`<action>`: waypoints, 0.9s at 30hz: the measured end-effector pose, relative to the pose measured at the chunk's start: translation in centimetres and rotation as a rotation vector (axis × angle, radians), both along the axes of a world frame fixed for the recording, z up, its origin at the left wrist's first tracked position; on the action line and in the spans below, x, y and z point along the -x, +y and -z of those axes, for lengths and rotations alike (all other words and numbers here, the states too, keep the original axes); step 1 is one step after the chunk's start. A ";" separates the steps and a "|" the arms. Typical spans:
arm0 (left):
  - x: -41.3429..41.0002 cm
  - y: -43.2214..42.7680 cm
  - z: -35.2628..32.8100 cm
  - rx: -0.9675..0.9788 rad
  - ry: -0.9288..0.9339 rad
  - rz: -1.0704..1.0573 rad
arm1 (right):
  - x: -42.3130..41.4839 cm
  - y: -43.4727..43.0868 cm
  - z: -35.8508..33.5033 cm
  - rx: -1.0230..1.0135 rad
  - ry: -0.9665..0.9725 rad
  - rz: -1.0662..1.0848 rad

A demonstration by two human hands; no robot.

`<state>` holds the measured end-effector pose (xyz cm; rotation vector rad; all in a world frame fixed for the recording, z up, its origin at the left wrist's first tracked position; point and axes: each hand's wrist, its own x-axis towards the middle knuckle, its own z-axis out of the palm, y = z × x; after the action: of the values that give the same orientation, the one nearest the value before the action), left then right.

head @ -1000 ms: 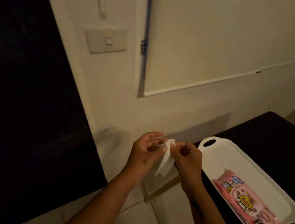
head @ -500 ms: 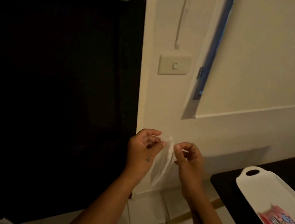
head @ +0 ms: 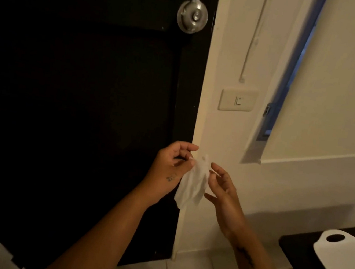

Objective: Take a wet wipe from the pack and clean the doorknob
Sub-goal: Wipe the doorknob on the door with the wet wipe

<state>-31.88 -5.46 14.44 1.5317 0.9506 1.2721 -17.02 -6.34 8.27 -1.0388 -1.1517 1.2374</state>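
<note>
Letting go, the right hand [head: 223, 192] opens while the left hand's [head: 169, 171] fingers [head: 187, 163] keep pinching the wipe [head: 193, 184] — doorknob [head: 192, 16] now in view, ready for cleaning.

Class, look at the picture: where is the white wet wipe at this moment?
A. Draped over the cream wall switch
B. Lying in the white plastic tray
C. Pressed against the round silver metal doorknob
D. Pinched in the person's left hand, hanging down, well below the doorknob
D: the white wet wipe hangs from the left hand, while the open right hand is beside it and the round silver metal doorknob is far above.
</note>
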 end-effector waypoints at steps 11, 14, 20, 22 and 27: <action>2.1 3.4 -4.7 -0.099 0.003 -0.163 | 0.9 5.0 -4.8 -0.096 0.103 0.037; 2.3 4.7 -6.3 -0.130 -0.006 -0.220 | 0.9 6.5 -7.2 -0.204 0.019 0.086; 2.1 7.5 -10.7 -0.240 0.016 -0.362 | 1.1 10.1 -13.4 -0.384 -0.015 0.175; 2.1 8.3 -12.2 -0.261 0.026 -0.396 | 1.2 11.3 -15.6 -0.450 -0.034 0.225; 2.0 10.4 -15.5 -0.309 0.046 -0.449 | 1.5 14.5 -20.9 -0.577 -0.119 0.353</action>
<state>-33.90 4.99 29.94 1.6398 1.2175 1.7727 -18.50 8.14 29.19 -0.8299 -1.2496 0.5212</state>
